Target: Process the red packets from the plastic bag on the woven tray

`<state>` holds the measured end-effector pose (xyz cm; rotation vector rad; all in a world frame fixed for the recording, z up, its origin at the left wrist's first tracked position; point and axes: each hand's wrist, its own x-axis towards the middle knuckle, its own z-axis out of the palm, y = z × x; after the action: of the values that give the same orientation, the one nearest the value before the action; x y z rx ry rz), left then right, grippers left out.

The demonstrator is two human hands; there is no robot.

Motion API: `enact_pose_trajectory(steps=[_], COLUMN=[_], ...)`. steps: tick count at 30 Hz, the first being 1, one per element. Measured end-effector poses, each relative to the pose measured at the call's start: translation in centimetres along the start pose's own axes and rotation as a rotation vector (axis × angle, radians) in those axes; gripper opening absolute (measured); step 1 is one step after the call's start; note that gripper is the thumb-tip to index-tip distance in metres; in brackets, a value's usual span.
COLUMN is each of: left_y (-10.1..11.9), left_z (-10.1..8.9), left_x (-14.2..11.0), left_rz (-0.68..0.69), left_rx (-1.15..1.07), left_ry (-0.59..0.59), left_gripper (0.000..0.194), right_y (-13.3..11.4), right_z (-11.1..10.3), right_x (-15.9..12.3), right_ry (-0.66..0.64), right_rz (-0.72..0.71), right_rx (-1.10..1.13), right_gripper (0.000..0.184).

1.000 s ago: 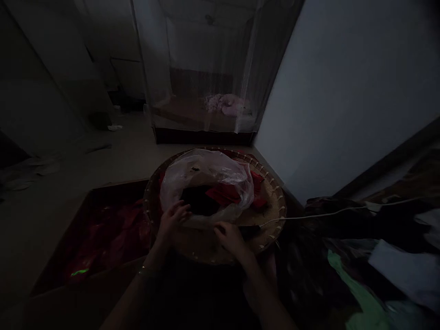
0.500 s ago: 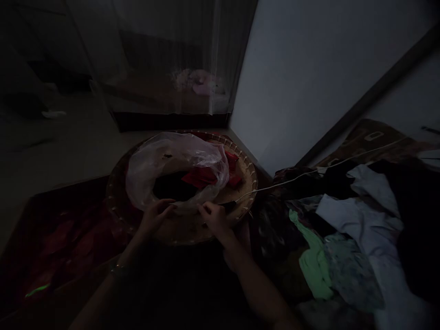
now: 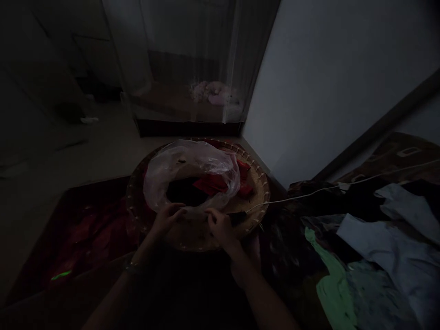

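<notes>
One woven tray point(image 3: 267, 189) holds a bag point(image 3: 190, 153) and red pieces point(image 3: 244, 189).

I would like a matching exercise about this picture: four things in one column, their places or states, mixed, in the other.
Things:
1. Plastic bag
2. White cord
3. Light green cloth
4. Left hand

Places or states:
A. crosses the rim of the round tray
B. has a bracelet at its wrist
C. translucent, rumpled, with its mouth open
D. lies beside other cloths, on the right

Right pairs: 1-C, 2-A, 3-D, 4-B
</notes>
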<state>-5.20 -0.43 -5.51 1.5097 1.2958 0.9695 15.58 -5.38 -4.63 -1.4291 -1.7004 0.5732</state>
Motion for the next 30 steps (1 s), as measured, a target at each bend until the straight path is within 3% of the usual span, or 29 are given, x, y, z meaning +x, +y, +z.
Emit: enact_pose_trajectory(steps=[5, 10, 14, 16, 18, 22, 26, 30], left_y=[-0.1, -0.1, -0.3, -0.6, -1.0, -1.1, -0.4, 0.1], left_z=[0.1, -0.2, 0.0, 0.4, 0.9, 1.5, 1.4, 1.4], left_x=[-0.2, -0.4, -0.5, -0.6, -0.6, -0.6, -0.7, -0.8], left_rz=[-0.003, 0.02, 0.186, 0.301, 0.368, 0.36, 0.334, 0.268], left_rx=[-0.023, 0.034, 0.256, 0.432, 0.583, 0.732, 0.755, 0.764], left_ry=[0.015, 0.082, 0.164, 0.146, 0.059, -0.07, -0.09, -0.081], left_gripper=[0.042, 0.034, 0.026, 0.027, 0.031, 0.027, 0.022, 0.023], right_y=[0.5, 1.3, 2.3, 2.9, 3.2, 3.6, 4.1, 5.1], right_z=[0.5, -0.4, -2.0, -2.5, -2.6, -1.8, -1.1, -1.1], right_x=[0.0, 0.1, 0.6, 1.2, 2.5, 7.5, 13.4, 16.1], right_ry=[-0.069, 0.014, 0.122, 0.119, 0.075, -0.024, -0.161, -0.245], right_rz=[-0.021, -0.019, -0.083, -0.112, -0.164, -0.266, -0.172, -0.079], right_rx=[-0.016, 0.009, -0.067, -0.109, -0.15, -0.295, -0.551, -0.655], right_gripper=[0.033, 0.032, 0.024, 0.022, 0.021, 0.022, 0.021, 0.022])
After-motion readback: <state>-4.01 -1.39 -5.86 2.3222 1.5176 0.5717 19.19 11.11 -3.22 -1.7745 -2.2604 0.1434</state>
